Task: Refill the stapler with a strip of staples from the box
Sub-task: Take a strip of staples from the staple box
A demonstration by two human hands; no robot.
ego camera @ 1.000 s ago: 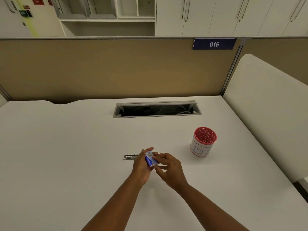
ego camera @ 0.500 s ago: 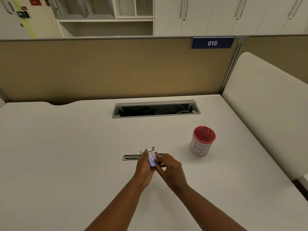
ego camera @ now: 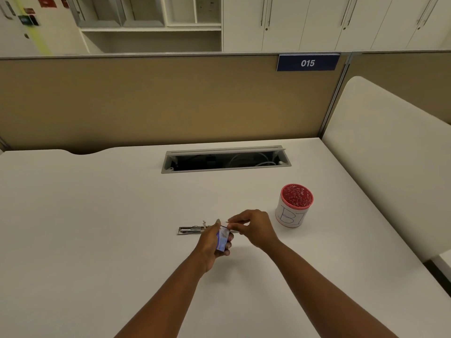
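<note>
My left hand grips a small blue and white staple box, held upright a little above the white desk. My right hand is beside it on the right, thumb and forefinger pinched at the box's top edge on a thin dark bit that I cannot make out. The metal stapler lies flat and opened out on the desk just behind my left hand; its right end is hidden by my hands.
A white cup with a red patterned rim stands to the right of my hands. A cable slot is sunk into the desk further back. A tan partition rises behind the desk, and a white panel stands along the right.
The box has turned more upright in my left hand. My right hand has lifted from the box's side to its top edge and now pinches there.
</note>
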